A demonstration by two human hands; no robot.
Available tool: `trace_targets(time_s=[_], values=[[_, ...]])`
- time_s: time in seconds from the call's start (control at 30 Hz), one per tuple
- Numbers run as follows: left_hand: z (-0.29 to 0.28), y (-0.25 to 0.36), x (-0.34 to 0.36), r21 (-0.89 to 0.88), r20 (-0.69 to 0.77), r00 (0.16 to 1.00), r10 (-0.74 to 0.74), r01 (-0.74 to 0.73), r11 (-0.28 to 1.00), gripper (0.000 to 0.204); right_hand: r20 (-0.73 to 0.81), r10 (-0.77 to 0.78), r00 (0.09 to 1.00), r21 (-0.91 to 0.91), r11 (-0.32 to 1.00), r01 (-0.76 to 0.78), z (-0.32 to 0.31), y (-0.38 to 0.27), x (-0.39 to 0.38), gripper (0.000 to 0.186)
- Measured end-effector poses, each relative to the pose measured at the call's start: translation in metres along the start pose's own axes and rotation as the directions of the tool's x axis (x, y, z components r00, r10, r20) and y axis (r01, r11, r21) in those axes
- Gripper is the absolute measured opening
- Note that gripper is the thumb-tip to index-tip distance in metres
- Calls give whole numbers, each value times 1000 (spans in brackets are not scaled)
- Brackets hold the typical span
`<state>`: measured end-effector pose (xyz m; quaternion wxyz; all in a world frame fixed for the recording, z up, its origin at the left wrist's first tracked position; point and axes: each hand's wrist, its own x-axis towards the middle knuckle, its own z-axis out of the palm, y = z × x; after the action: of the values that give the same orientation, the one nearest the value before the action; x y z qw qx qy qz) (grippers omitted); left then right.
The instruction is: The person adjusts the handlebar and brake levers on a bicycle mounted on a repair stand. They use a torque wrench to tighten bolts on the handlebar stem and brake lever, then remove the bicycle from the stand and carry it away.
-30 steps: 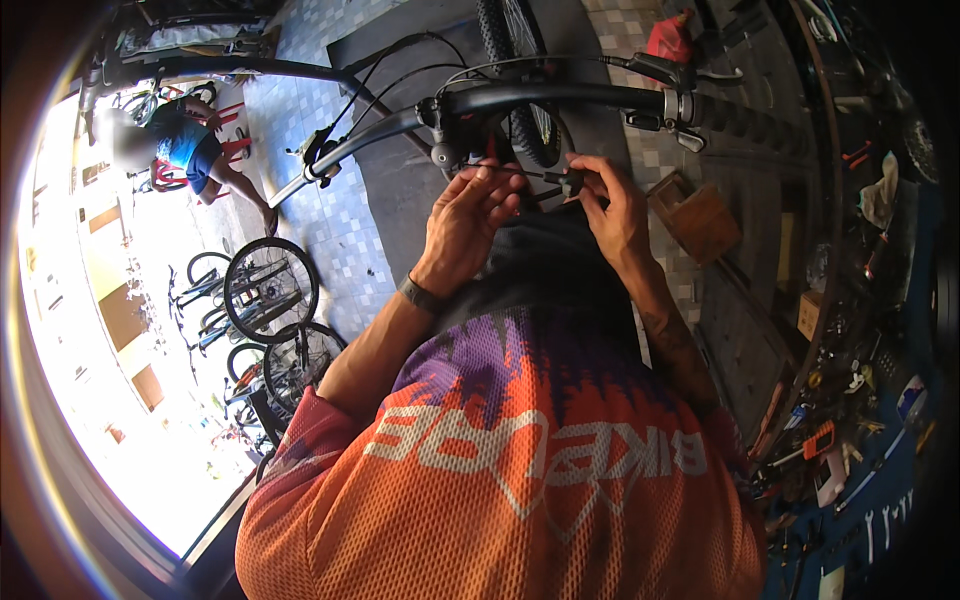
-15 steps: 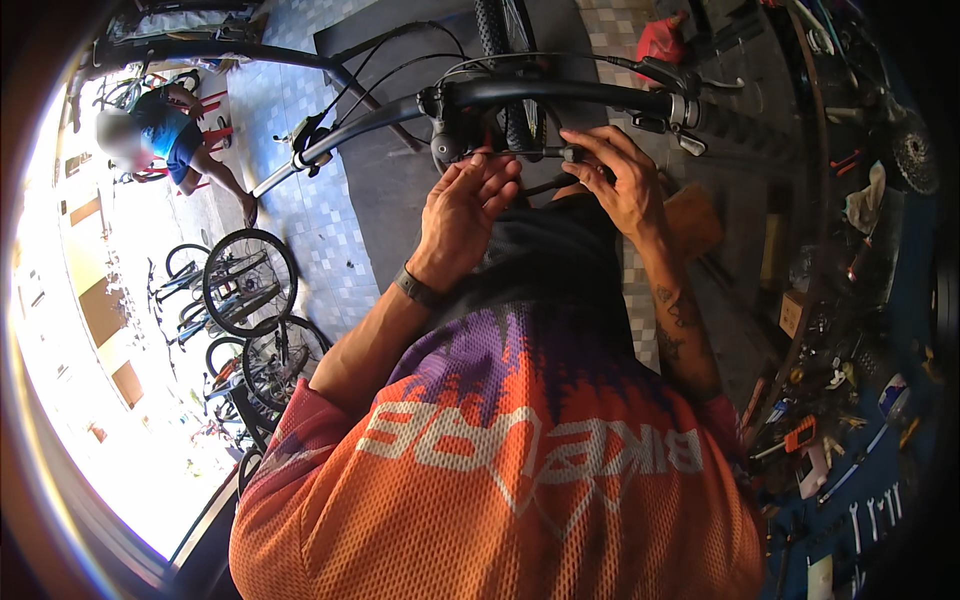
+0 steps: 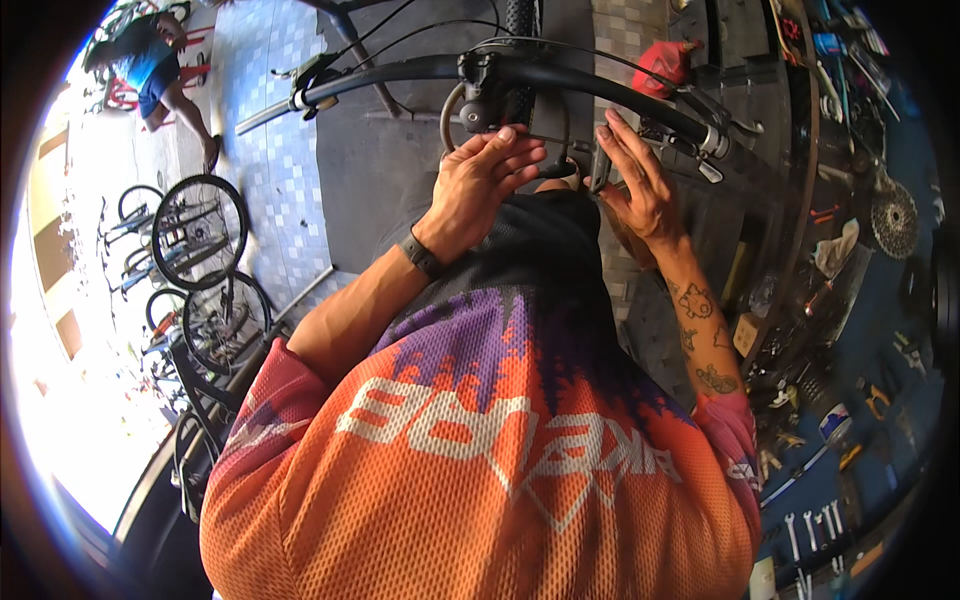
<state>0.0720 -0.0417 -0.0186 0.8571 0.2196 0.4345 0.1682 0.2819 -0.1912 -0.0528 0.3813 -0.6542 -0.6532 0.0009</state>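
Note:
In front of me is a bicycle's black handlebar (image 3: 400, 70), clamped at its stem (image 3: 480, 110). My left hand (image 3: 480, 185) is just below the stem, thumb and forefinger closed around the thin shaft of a T-handle wrench (image 3: 600, 168); its other fingers stick out. The shaft runs to the right, ending in a dark crosswise handle. Where the tip sits is hidden behind my left fingers. At that handle is my right hand (image 3: 645, 190), fingers stretched out and thumb by the handle's lower end, not wrapped around it.
A front tyre (image 3: 520, 30) stands beyond the stem. Several bicycles (image 3: 200, 235) are parked at the left, near a person in blue (image 3: 150, 70). A red bag-like thing (image 3: 662, 68) lies ahead on the right. Wrenches (image 3: 815, 530) and other tools cover the right side.
My right fingers have straightened and come away from the wrench handle, which now points crosswise to its shaft differently. My view has shifted, so the handlebar appears further right.

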Motion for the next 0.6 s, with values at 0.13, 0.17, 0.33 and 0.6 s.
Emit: trace_targets(time_s=[0.13,0.17,0.33,0.6], values=[[-1,0,1,-29,-10,1000,10,-10,1000,28,73,-38,997,82,996,32,3,10,10,48],[-1,0,2,-31,4,1000,16,-16,999,28,45,-18,999,40,999,16,5,7,15,49],[-8,3,5,-27,31,999,14,-13,1000,29,381,747,545,411,392,-823,9,-22,35,58],[-2,15,7,120,175,970,-171,151,981,41,399,851,341,464,133,-876,16,-24,24,59]])
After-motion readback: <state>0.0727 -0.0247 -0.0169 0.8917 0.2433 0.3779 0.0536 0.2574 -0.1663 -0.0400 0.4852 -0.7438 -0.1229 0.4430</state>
